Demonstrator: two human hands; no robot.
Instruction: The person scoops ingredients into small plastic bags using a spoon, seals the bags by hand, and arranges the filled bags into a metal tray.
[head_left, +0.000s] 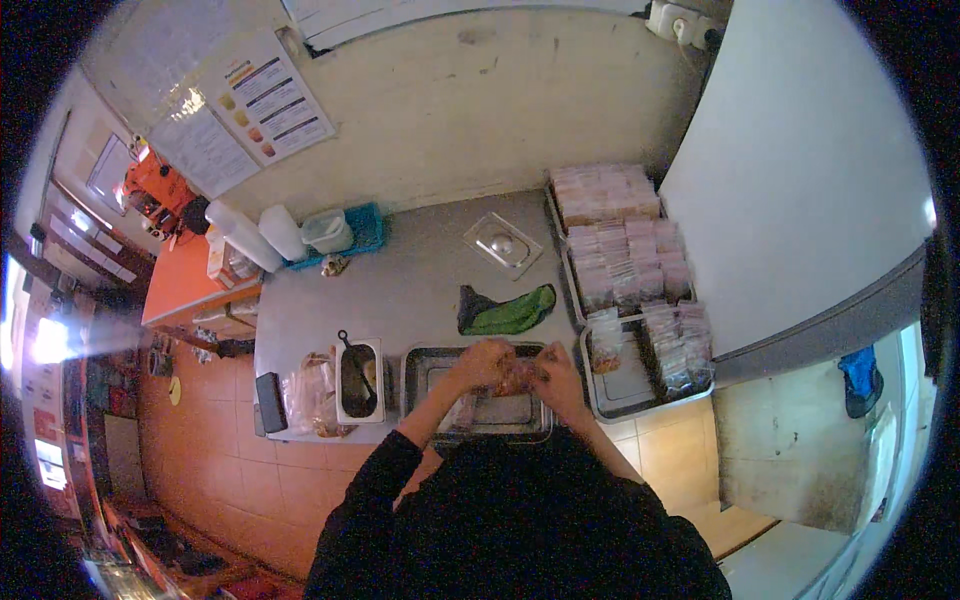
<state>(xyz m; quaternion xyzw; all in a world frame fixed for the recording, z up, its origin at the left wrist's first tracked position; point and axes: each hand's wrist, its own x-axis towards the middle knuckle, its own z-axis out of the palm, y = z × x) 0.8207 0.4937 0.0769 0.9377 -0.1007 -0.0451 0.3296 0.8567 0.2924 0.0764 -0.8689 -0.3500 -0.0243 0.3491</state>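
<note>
My left hand (489, 363) and my right hand (553, 381) are close together over a metal tray (409, 390) at the front edge of the counter. Between them they hold a small clear plastic bag (513, 379) with reddish-brown contents, each hand gripping one side. Its details are blurred. Left of the tray stands a rectangular food container (382, 390) with a dark long-handled spoon (364, 375) in dark contents. Further left lie clear plastic bags (311, 394). Behind the tray rests a green and black cloth item (514, 311).
Trays of filled small bags (626, 262) line the right side; the nearest tray (619, 409) is partly filled. A metal lid (504, 244) lies at the back. A phone (271, 401) lies at the left edge, and a blue basket (369, 229) holds a plastic tub (328, 231).
</note>
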